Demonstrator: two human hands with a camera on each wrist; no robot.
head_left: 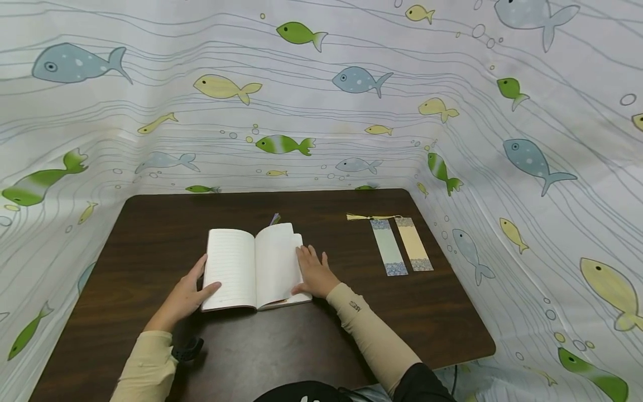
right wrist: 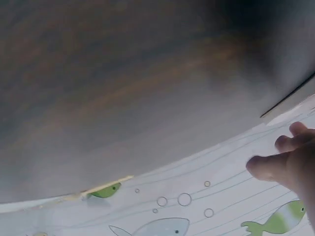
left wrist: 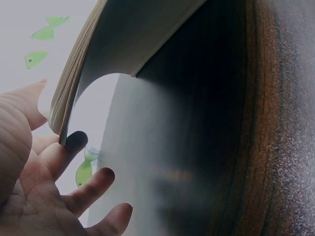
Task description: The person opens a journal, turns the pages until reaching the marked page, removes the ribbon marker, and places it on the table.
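An open notebook [head_left: 230, 268] with a lined left page and a blank right page lies on the dark wooden table. At its left edge my left hand [head_left: 185, 298] holds it, thumb over the page. In the left wrist view, the left hand's thumb and forefinger are on either side of the notebook's edge [left wrist: 74, 73], while other fingers stand apart. My right hand [head_left: 316, 273] rests on the notebook's right edge with its fingers spread. A leaf on that side bulges up, showing more pages beneath. In the right wrist view the right-hand fingers [right wrist: 268, 167] are partly cut off.
Two bookmarks lie to the right, one pale green-blue [head_left: 389, 248] and one yellow [head_left: 414, 244], with a yellow tassel [head_left: 358, 217] at their top. A small purple-green tip [head_left: 275, 219] sticks out above the notebook. Fish-patterned cloth [head_left: 301, 111] surrounds the brown table [head_left: 166, 223].
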